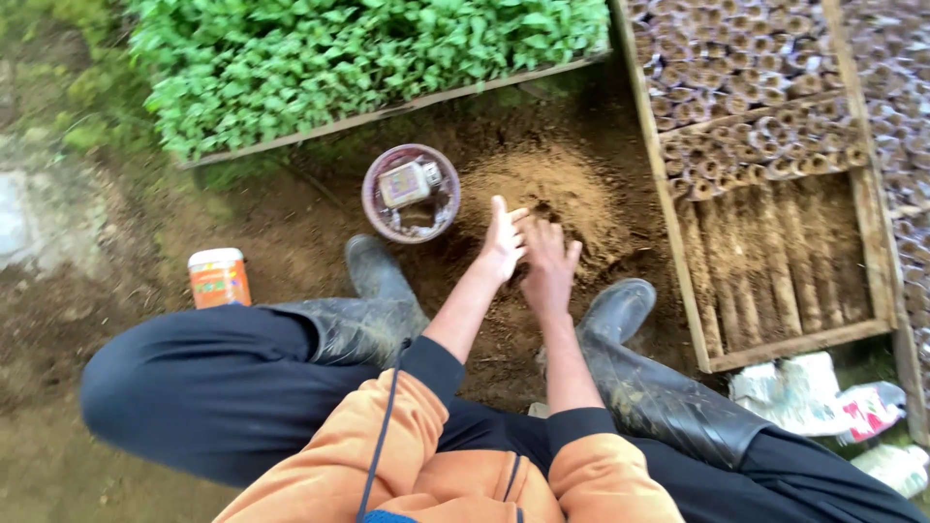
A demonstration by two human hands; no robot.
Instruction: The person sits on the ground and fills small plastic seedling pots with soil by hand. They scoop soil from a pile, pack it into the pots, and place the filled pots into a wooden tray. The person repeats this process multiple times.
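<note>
My left hand (pixel 503 242) is held edge-on with its fingers straight, just above a mound of loose brown soil (pixel 562 194). Nothing shows in it, and its thumb reaches toward my right hand (pixel 547 263). That hand is right beside it, fingers bent down over the near edge of the mound. Whatever lies under those fingers is hidden. Both hands sit between my two muddy rubber boots (pixel 378 291) (pixel 620 320).
A round plastic tub (pixel 411 192) with a small packet inside stands left of the mound. An orange can (pixel 219 277) sits further left. A wooden frame (pixel 775 341) on the right holds several rolled soil-filled pots. Green seedlings (pixel 368 58) fill a tray behind. Crumpled plastic bags (pixel 823 397) lie at lower right.
</note>
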